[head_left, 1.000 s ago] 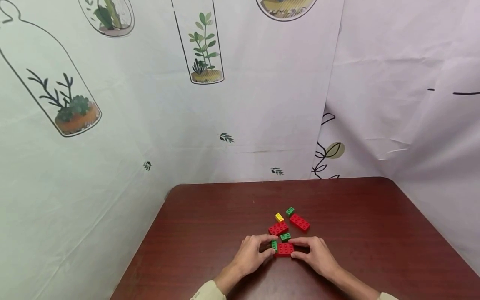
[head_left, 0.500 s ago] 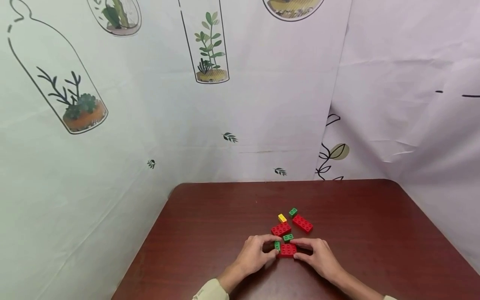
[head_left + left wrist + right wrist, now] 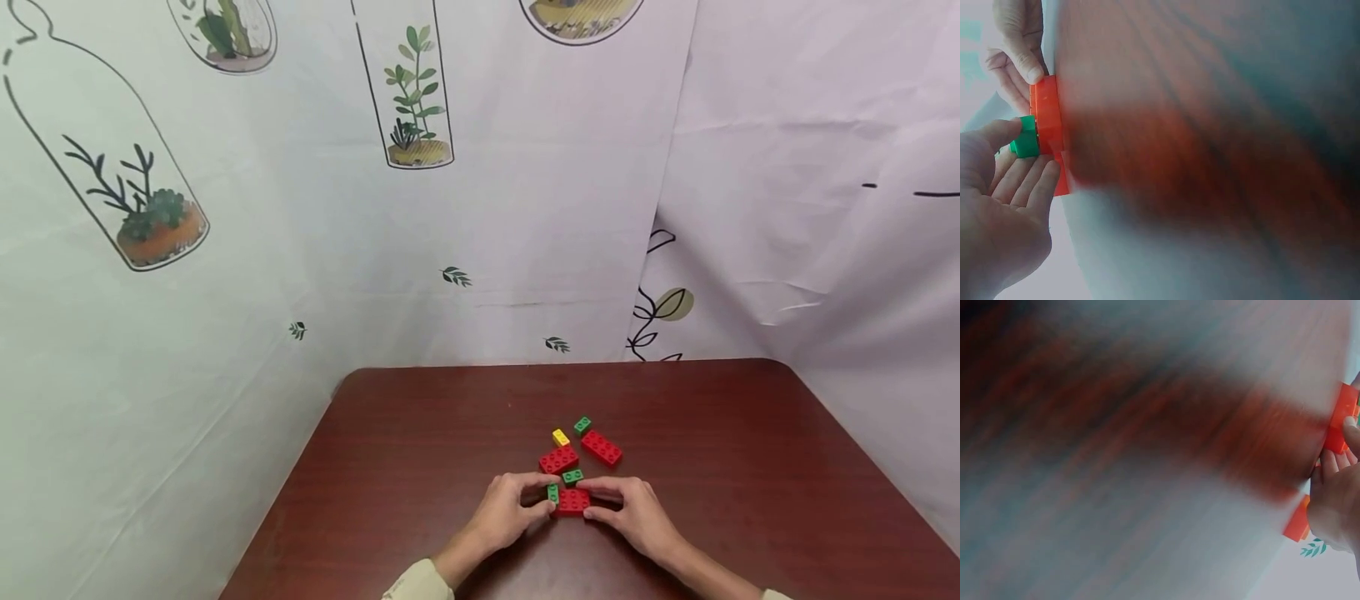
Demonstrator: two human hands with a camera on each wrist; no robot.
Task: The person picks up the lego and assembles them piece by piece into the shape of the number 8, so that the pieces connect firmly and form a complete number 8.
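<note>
Low over the near part of the table, my left hand (image 3: 498, 510) pinches a small green toy building brick (image 3: 552, 494) between thumb and fingers. That brick sits on the left end of a red brick (image 3: 573, 502) with studs. From the other side my right hand (image 3: 637, 515) holds the red brick's right end, its thumb at the near side. In the left wrist view, the green brick (image 3: 1027, 139) is on the studded face of the red brick (image 3: 1049, 115). The right wrist view shows the thumb on the red brick (image 3: 1337, 428) at the frame's edge.
Just behind the hands lies a second green brick (image 3: 573, 477). Farther back are a red brick (image 3: 558, 460), another red brick (image 3: 602, 447), a yellow brick (image 3: 561, 437) and a green brick (image 3: 582, 426). The brown table (image 3: 420, 433) meets printed cloth walls (image 3: 525, 208).
The head view shifts slightly. Both hands keep nearly the same place and hold on the green and red bricks; the loose bricks stay where they were.
</note>
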